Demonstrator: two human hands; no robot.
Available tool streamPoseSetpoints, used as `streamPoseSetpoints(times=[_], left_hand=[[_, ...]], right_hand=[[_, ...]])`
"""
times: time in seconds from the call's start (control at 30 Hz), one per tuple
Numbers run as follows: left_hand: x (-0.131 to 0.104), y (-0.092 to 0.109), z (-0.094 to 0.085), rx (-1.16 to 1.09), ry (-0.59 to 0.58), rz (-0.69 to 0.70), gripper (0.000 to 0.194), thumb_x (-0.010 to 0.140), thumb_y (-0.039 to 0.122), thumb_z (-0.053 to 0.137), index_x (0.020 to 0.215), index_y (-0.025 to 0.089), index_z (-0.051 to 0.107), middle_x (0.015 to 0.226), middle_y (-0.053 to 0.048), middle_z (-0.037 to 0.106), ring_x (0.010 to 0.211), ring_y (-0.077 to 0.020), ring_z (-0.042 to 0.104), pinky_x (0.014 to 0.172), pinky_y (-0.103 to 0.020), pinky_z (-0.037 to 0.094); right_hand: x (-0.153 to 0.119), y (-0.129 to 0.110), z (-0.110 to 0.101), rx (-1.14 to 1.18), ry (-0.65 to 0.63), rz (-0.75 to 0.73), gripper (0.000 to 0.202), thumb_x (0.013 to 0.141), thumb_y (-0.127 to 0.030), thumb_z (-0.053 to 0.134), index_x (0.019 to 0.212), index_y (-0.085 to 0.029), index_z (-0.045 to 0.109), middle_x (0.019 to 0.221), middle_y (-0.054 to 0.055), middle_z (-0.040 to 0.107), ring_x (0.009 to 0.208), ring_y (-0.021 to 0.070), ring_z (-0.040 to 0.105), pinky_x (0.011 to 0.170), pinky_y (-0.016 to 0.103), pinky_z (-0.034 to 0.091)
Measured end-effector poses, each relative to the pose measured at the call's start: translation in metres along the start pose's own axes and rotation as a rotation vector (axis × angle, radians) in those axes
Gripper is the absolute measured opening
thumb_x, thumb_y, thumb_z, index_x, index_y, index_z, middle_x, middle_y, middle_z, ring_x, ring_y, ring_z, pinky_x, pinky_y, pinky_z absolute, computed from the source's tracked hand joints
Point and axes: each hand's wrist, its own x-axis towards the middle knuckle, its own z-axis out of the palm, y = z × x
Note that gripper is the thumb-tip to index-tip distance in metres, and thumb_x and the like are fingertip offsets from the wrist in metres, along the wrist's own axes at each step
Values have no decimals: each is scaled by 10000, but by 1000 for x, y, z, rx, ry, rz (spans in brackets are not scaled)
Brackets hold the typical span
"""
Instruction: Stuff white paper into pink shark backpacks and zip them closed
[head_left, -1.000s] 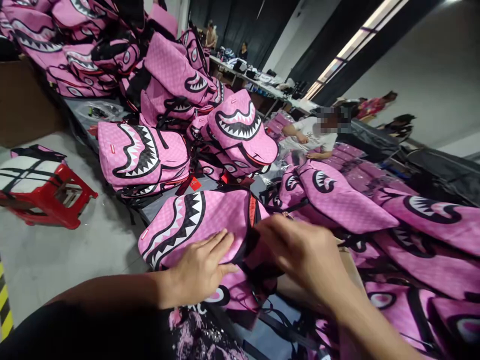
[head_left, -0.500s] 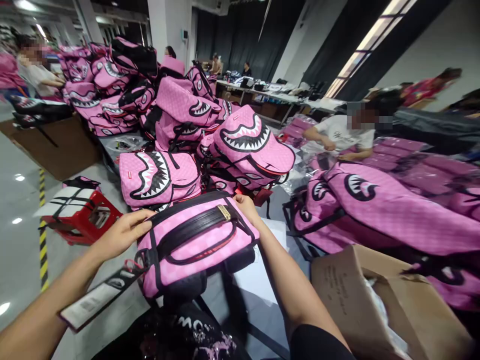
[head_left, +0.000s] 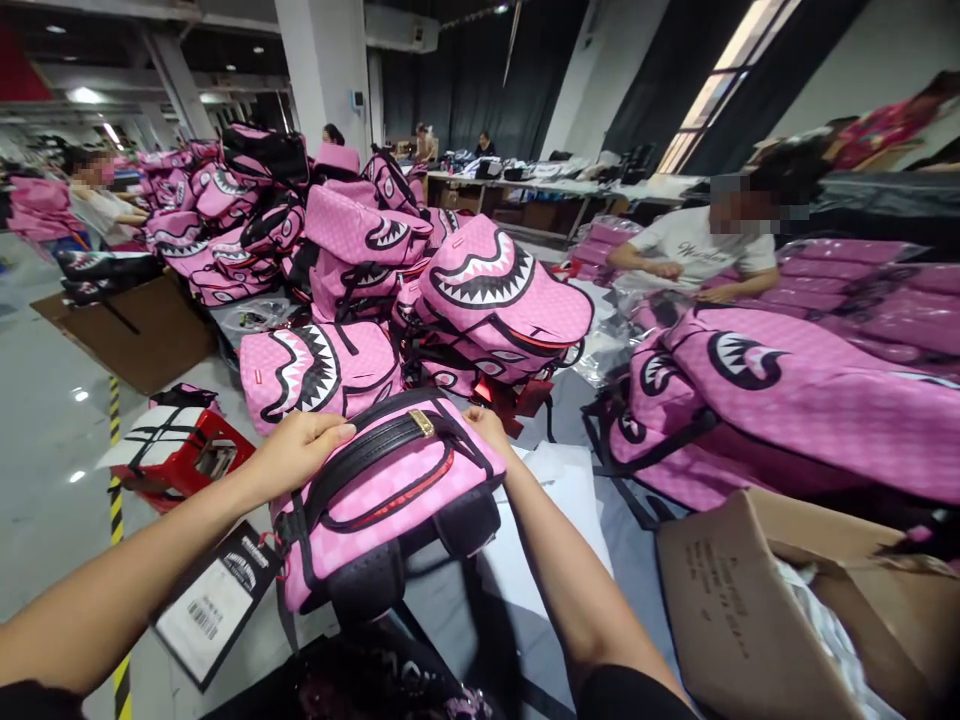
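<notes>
A pink checkered backpack (head_left: pixel 360 535) with black trim stands in front of me, its top end towards me. On that end are a black carry handle (head_left: pixel 367 452) with a gold metal plate and a curved red-lined zip. My left hand (head_left: pixel 304 450) is closed on the bag's upper left edge, thumb on top. My right hand (head_left: pixel 486 428) grips the far right edge, its fingertips partly hidden behind the bag. A black and white hang tag (head_left: pixel 217 605) with a barcode dangles on the left by a red cord. Black padded straps (head_left: pixel 367 580) stick out underneath.
Shark-mouth backpacks (head_left: pixel 499 290) are heaped just beyond. White paper sheets (head_left: pixel 559 500) lie on the grey table. At right are an open cardboard box (head_left: pixel 712 590) and more pink bags (head_left: pixel 825 400). A co-worker (head_left: pixel 697 235) handles clear plastic. A red stool (head_left: pixel 176 450) stands left.
My left hand has slid right along the bag's edge, towards the handle. The hang tag has swung down, its print now facing me. The view has shifted a little.
</notes>
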Motion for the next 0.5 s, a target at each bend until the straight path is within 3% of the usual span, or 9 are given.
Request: streamPoseSetpoints(times=[0.07, 0.13, 0.2, 0.27, 0.37, 0.5], left_hand=[[9, -4, -9, 19, -22, -3, 499, 912, 596, 393, 630, 185, 429, 601, 36, 372, 569, -105, 356, 524, -215, 299], [21, -7, -16, 41, -49, 23, 495, 911, 591, 405, 664, 175, 512, 645, 17, 481, 617, -127, 441, 579, -225, 364], [36, -10, -20, 21, -94, 58, 483, 898, 595, 442, 766, 172, 633, 778, -11, 631, 743, -166, 551, 690, -240, 436], [50, -15, -21, -65, -174, 82, 497, 879, 623, 482, 916, 184, 711, 977, -29, 716, 913, -203, 607, 839, -262, 467], [62, -21, -17, -219, -266, 82, 595, 848, 694, 506, 1025, 176, 737, 1084, -48, 731, 1028, -237, 617, 961, -315, 462], [62, -26, -10, -311, -235, 65, 655, 781, 750, 567, 973, 150, 749, 992, -51, 738, 962, -240, 630, 956, -361, 474]], right_hand=[[-7, -18, -19, 33, 66, 41, 336, 833, -490, 527, 696, -188, 581, 621, 25, 617, 557, 143, 533, 540, 258, 415], [-26, -49, -43, 96, 162, -8, 369, 889, -507, 483, 846, -172, 633, 737, 48, 659, 641, 162, 588, 603, 272, 465], [-52, -87, -65, 112, 170, -184, 385, 949, -504, 453, 975, -184, 666, 848, 60, 685, 725, 174, 625, 672, 291, 494], [-77, -121, -77, -62, 77, -389, 322, 941, -482, 537, 999, -205, 692, 954, 74, 698, 857, 202, 644, 757, 315, 499], [-94, -150, -78, -434, 20, -463, 221, 954, -374, 565, 925, -210, 710, 924, 70, 695, 887, 205, 634, 740, 290, 465], [-82, -163, -67, -829, -74, -438, 217, 965, -205, 499, 915, -191, 710, 906, 79, 695, 807, 181, 606, 665, 270, 372]])
